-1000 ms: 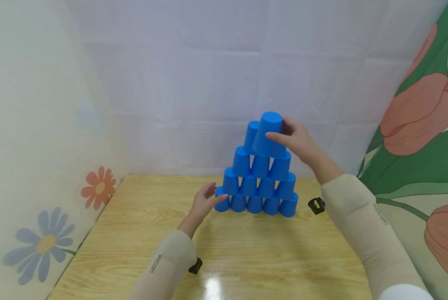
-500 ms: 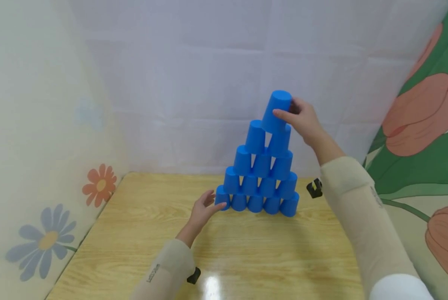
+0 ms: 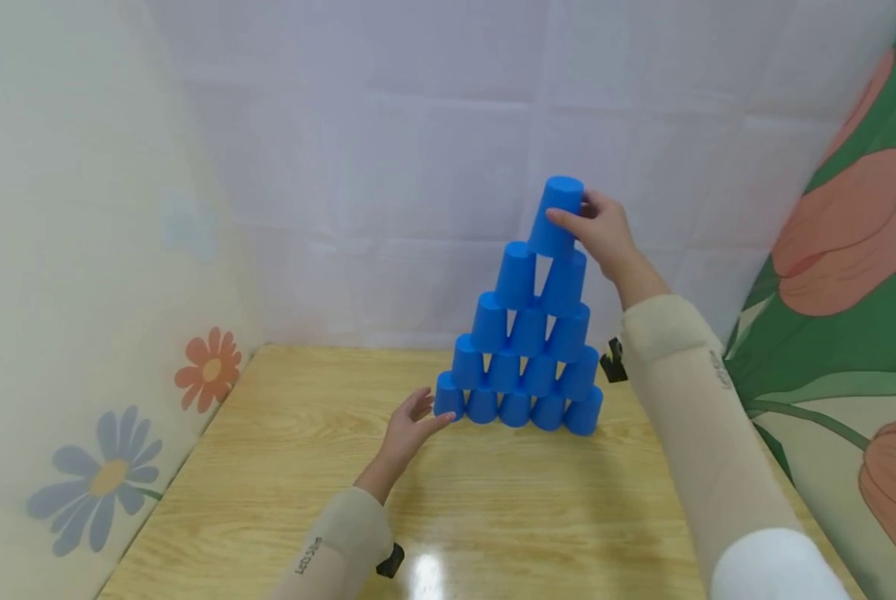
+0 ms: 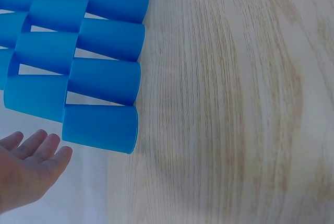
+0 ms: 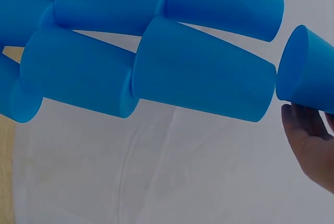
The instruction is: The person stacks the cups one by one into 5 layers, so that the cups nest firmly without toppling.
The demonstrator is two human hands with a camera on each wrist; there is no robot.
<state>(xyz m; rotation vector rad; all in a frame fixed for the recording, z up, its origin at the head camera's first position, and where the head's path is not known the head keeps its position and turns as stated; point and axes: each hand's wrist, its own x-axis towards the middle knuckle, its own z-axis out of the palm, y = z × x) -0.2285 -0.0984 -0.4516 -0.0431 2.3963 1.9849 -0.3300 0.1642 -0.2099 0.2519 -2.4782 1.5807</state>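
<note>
Upside-down blue cups form a pyramid on the table, widest at the bottom row and two wide in the upper row. At its peak, my right hand pinches one blue cup between thumb and fingers. In the right wrist view that held cup is at the right edge, its rim very close to the cup under it; I cannot tell whether it rests there. My left hand has relaxed fingers beside the bottom-left cup. The left wrist view puts the left hand slightly apart from that end cup.
The wood-grain table carries the pyramid near its back edge. A white cloth hangs behind. Painted walls stand at the left and right, with a tulip mural on the right. A small black device sits by the right sleeve.
My right hand has lifted its cup up from in front of the second-highest row to above it, then shifted it slightly lower and more upright over the two cups. The left hand has barely moved.
</note>
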